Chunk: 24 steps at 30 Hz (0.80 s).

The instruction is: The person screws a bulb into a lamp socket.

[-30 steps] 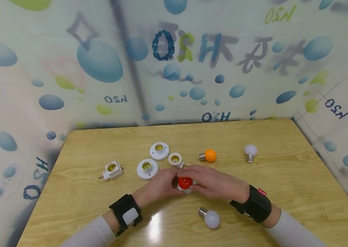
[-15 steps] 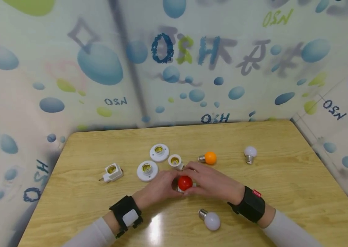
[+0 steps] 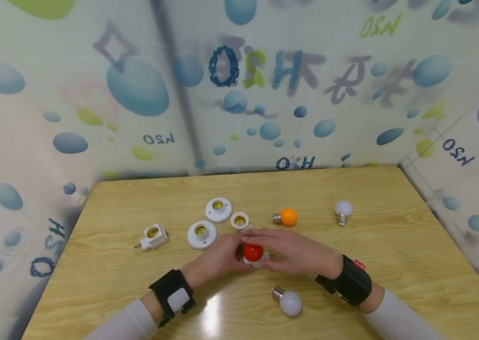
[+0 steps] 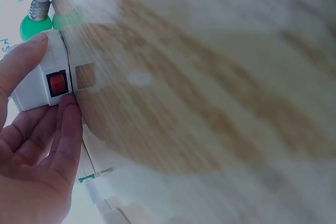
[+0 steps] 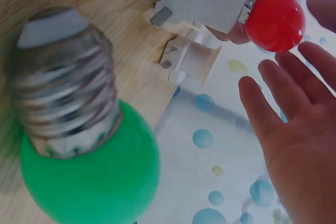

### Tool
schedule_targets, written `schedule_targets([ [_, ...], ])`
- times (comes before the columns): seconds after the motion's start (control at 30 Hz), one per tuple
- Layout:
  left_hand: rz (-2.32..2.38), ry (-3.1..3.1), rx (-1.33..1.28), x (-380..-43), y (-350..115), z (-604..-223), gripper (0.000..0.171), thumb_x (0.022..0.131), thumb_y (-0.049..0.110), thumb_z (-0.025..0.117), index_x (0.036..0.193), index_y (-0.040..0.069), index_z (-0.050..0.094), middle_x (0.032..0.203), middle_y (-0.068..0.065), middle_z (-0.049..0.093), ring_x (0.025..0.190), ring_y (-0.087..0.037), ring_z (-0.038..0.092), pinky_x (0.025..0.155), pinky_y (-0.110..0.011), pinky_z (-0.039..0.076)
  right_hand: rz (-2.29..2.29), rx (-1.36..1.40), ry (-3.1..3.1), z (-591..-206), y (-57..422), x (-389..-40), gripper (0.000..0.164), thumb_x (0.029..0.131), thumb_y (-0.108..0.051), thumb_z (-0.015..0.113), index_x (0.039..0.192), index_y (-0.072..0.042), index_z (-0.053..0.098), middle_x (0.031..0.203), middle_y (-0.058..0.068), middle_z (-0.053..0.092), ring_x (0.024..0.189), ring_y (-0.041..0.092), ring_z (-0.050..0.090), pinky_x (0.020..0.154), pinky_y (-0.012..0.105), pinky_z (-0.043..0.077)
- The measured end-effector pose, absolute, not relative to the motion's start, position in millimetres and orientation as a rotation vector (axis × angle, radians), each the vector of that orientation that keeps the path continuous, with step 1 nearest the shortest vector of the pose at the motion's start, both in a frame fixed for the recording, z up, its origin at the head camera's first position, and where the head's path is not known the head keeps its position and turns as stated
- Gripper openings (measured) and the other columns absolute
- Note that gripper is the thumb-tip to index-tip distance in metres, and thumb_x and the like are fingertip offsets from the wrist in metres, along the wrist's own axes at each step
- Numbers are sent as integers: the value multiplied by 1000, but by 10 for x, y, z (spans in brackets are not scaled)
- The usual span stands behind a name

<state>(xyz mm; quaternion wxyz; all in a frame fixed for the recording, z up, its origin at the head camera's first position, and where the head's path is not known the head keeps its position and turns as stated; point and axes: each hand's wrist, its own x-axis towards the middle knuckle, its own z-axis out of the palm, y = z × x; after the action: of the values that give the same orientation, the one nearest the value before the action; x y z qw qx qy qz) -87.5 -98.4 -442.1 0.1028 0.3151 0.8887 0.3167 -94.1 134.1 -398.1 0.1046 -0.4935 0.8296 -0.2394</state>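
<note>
My left hand (image 3: 222, 254) grips a white plug-in lamp socket (image 4: 39, 82) between thumb and fingers; a red rocker switch (image 4: 58, 83) shows on its side. A red light bulb (image 3: 252, 252) sits in that socket, a bit of its metal thread visible in the right wrist view. Around the bulb, my right hand (image 3: 292, 249) holds its fingers loosely extended; in the right wrist view the fingers (image 5: 286, 90) look spread, with the fingertips close to the red glass. Whether any fingertip touches it is hard to tell.
Nearer me lies a loose bulb (image 3: 289, 302), pale in the head view, green in the wrist views. Behind are an orange bulb (image 3: 288, 217), a white bulb (image 3: 343, 210), two round lamp holders (image 3: 208, 241) and a small plug-in socket (image 3: 239, 221). Another switch socket (image 3: 154, 236) lies left.
Half a second ago my right thumb and fingers were closed around the red bulb; now they have spread and the wrist has turned. My left hand stays on the socket.
</note>
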Motion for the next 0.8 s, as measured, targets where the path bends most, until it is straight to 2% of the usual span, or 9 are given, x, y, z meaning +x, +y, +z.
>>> schedule_targets([
  [0.17, 924, 2614, 911, -874, -981, -4424, 68, 72, 33, 82, 131, 13, 56, 107, 7, 65, 89, -3, 58, 77, -20, 48, -710, -1445, 2420, -3968, 1359, -947, 53, 94, -23, 60, 145, -17, 47, 149, -3, 42, 131, 14, 43, 102, 34, 40],
  [0.37, 906, 2612, 893, -881, -980, -4414, 59, 71, 34, 82, 123, 16, 62, 104, 9, 66, 89, -2, 58, 78, -21, 49, -762, -1502, 2417, -3987, 1342, -953, 45, 95, -21, 59, 139, -16, 53, 141, -4, 51, 125, 12, 48, 100, 31, 42],
  [0.5, 906, 2620, 883, -879, -979, -4400, 51, 71, 33, 83, 115, 16, 64, 96, 11, 64, 83, -4, 57, 72, -20, 48, -809, -1535, 2465, -4017, 1317, -967, 40, 94, -28, 62, 132, -15, 57, 132, -5, 55, 117, 8, 51, 97, 28, 44],
  [0.67, 924, 2622, 884, -884, -972, -4401, 49, 72, 32, 82, 113, 15, 64, 94, 11, 63, 81, -4, 57, 71, -19, 48, -812, -1525, 2540, -4040, 1274, -979, 45, 90, -38, 64, 129, -15, 60, 123, -5, 55, 107, 6, 50, 92, 24, 46],
  [0.8, 920, 2629, 886, -884, -959, -4415, 39, 71, 33, 82, 102, 16, 64, 86, 12, 60, 75, -5, 56, 65, -19, 47, -759, -1514, 2602, -4072, 1275, -977, 48, 87, -46, 64, 125, -17, 61, 118, -8, 54, 103, 5, 49, 89, 21, 46],
])
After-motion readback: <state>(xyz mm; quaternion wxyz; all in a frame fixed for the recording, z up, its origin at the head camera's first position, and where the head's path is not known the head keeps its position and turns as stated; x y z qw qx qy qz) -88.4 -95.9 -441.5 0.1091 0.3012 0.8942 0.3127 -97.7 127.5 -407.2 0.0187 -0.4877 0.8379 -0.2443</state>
